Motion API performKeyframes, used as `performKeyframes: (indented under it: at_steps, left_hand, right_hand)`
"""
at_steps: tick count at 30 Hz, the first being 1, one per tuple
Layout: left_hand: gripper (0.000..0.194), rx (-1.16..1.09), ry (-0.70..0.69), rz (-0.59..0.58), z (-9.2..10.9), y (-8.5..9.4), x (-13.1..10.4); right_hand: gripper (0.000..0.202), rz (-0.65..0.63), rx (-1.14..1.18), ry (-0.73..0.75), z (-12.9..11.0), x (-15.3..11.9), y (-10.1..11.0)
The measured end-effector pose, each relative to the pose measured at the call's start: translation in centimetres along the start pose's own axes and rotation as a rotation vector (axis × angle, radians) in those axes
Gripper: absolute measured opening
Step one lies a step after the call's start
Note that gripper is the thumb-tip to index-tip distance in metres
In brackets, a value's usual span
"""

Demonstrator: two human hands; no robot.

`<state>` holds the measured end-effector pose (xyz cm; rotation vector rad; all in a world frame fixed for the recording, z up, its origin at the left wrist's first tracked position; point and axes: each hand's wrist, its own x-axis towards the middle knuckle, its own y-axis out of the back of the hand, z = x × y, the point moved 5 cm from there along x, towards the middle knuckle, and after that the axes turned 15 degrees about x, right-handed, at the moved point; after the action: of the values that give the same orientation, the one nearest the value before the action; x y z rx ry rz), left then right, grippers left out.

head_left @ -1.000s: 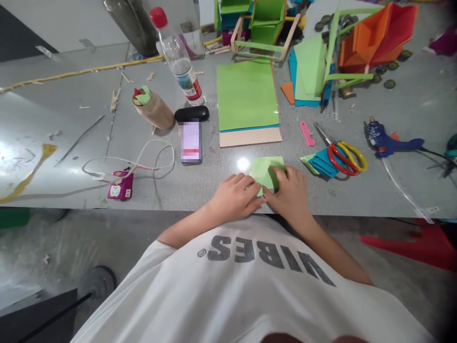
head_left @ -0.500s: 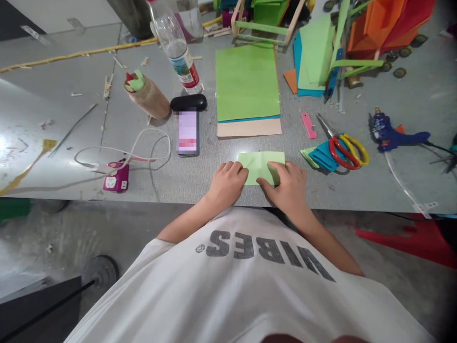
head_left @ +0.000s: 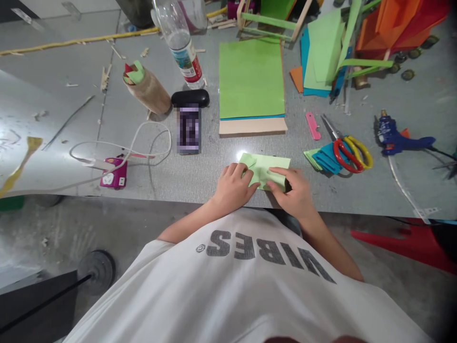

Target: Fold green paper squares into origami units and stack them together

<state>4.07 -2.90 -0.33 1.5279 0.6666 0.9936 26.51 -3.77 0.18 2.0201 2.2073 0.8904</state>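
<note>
A small sheet of light green paper [head_left: 263, 164] lies at the table's front edge, slightly turned, with crease marks on its left part. My left hand [head_left: 233, 186] is closed on its left end, fingers curled over the top and thumb along the lower edge. From the right, my right hand [head_left: 294, 190] grips the other end, index finger on top and thumb near the lower edge. Just right of that hand are folded blue paper pieces [head_left: 326, 158] with light green ones, partly under scissors [head_left: 348, 150] with red and yellow handles.
Beyond the hands lies a stack of coloured sheets [head_left: 252, 81]. A pink cutter [head_left: 312, 126] and a blue glue gun [head_left: 396, 136] lie to the right. Leftward are a phone [head_left: 189, 128], a black case [head_left: 190, 98], a plastic bottle [head_left: 185, 59], a brown paper tube [head_left: 152, 95] and a purple adapter [head_left: 113, 174] with white cable.
The green paper has turned slightly clockwise and shifted a little right. My left thumb has come out onto its lower edge. The phone screen has gone darker.
</note>
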Motion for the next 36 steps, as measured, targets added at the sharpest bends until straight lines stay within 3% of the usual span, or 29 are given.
performKeyframes:
  at_steps: [6, 11, 15, 21, 25, 29, 34, 36]
  left_hand:
    - [0.044, 0.015, -0.014, 0.009, 0.2, -0.2, 0.1]
    - [0.043, 0.007, -0.005, -0.048, 0.3, 0.0, 0.2]
    - [0.042, 0.008, -0.003, -0.090, 0.4, 0.1, 0.5]
    - [0.045, 0.031, -0.051, -0.102, 0.5, 0.4, 0.3]
    - [0.046, -0.005, -0.148, -0.101, 0.6, 0.8, -0.5]
    - [0.070, -0.067, -0.244, -0.175, 0.5, 0.6, -1.7]
    - [0.108, -0.063, -0.310, -0.277, 0.5, 0.1, -2.6]
    - [0.115, -0.052, -0.319, -0.297, 0.6, 0.2, -2.6]
  right_hand:
    - [0.060, -0.017, -0.012, -0.070, 1.1, -0.9, 0.8]
    - [0.062, -0.002, 0.042, -0.211, 2.0, -1.2, 1.0]
    - [0.069, 0.003, 0.104, -0.171, 2.0, -1.4, 0.6]
    - [0.100, -0.049, 0.111, -0.121, 2.5, -2.2, 0.2]
    - [0.082, -0.070, 0.086, -0.169, 2.2, -1.9, 0.6]
    - [0.038, -0.082, 0.019, -0.140, 0.8, -0.8, 1.1]
    - [0.043, -0.049, -0.010, -0.207, 0.7, -0.2, 1.2]
    - [0.043, -0.007, -0.021, -0.228, 1.0, -0.2, 1.3]
